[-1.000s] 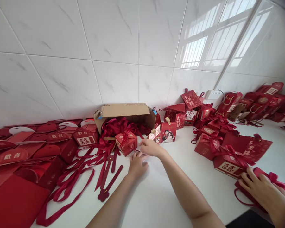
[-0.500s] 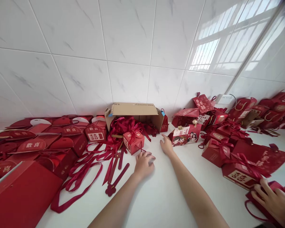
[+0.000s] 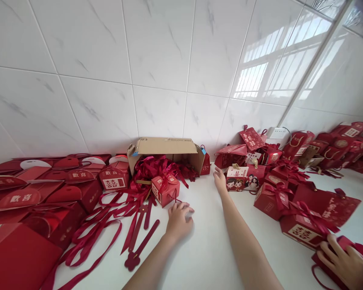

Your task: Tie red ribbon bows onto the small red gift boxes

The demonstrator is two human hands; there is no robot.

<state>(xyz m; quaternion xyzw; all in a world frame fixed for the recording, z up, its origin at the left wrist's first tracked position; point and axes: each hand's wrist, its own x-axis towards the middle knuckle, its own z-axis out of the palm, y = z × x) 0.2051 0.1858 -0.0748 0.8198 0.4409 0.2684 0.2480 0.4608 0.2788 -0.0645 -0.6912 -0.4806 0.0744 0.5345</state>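
My left hand rests on the white table with its fingers loosely bent and apart, holding nothing. Just beyond its fingertips sits a small red gift box tied with a ribbon, a short cord hanging from its front. My right hand is farther back, fingers stretched out, at the left side of a red and cream gift box printed with cartoon figures. It seems to touch that box's edge without gripping it. Left of my left hand lie loose dark red ribbons and flat strap pieces with a flower-shaped end.
An opened cardboard carton full of ribbons stands against the tiled wall. Rows of red boxes fill the left side. Ribboned boxes crowd the right, where another person's hand lies on a red box. A power strip sits behind.
My right hand and the cartoon-printed gift box have shifted right, closer to the ribboned boxes. My left hand stays by the small box. The view has tilted up and turned slightly right.
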